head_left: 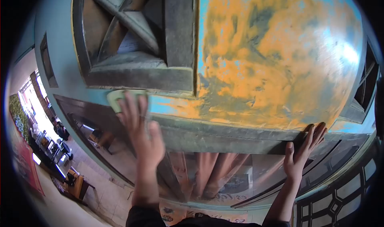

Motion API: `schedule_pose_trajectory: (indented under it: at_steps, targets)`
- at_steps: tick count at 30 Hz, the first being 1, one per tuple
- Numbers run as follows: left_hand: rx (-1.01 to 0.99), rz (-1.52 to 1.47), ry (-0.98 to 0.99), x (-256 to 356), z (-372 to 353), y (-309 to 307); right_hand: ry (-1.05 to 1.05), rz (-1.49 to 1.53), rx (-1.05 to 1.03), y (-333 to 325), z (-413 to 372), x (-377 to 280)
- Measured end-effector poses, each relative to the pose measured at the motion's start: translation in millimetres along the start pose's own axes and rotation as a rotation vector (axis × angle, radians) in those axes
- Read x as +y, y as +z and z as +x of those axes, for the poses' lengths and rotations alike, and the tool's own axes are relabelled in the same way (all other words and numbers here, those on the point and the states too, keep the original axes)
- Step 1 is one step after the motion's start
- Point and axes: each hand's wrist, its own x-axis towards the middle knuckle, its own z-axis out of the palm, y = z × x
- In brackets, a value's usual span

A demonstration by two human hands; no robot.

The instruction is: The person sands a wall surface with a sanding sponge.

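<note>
Pale green pad point(119, 98), flat with a rounded corner, lies pressed against the lower edge of a glossy blue panel point(276, 55), as I see it from below. Fingers of the left hand point(141, 127) half cover it. Orange and grey blotches mottle the panel.

A probable pad point(119, 96) lies under the left hand point(141, 129), below a recessed panel point(132, 39); right hand point(301, 153) on the ledge point(232, 129).
</note>
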Motion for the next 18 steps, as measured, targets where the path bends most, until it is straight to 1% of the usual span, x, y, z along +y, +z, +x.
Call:
schedule_pose_trajectory:
  at_steps: [1, 2, 5, 6, 9, 10, 13, 17, 18]
  targets:
    - [0.048, -0.012, -0.044, -3.9, 7.4, 0.7, 0.001, -0.003, -0.004, 0.1, 0.4, 0.6]
    - [0.052, -0.008, -0.057, -2.0, 7.2, 3.0, 0.002, -0.003, -0.005, 0.4, 0.2, 1.0]
    - [-0.138, 0.002, 0.081, 31.7, -20.1, 5.7, -0.007, 0.000, 0.014, 2.1, 0.4, -0.6]
    - [-0.238, 0.023, 0.099, 39.1, -32.2, 4.9, -0.022, -0.023, 0.019, 3.5, -0.4, 1.1]
    - [-0.070, 0.027, 0.037, 15.0, -14.3, 9.1, -0.055, -0.072, 0.033, 6.5, -2.6, 8.0]
    - [-0.038, -0.033, -0.018, 12.1, -2.9, 4.7, -0.059, -0.069, 0.034, 7.0, -2.9, 8.9]
    - [-0.035, -0.022, 0.007, 27.3, -5.3, 10.5, -0.061, -0.060, 0.034, 8.8, -6.6, 9.5]
    - [-0.155, -0.001, 0.072, 38.2, -16.4, 7.9, -0.062, -0.053, 0.033, 9.3, -6.5, 9.4]
    - [-0.120, -0.018, 0.057, 38.5, -8.0, 6.8, -0.062, -0.049, 0.035, 9.4, -6.7, 9.9]
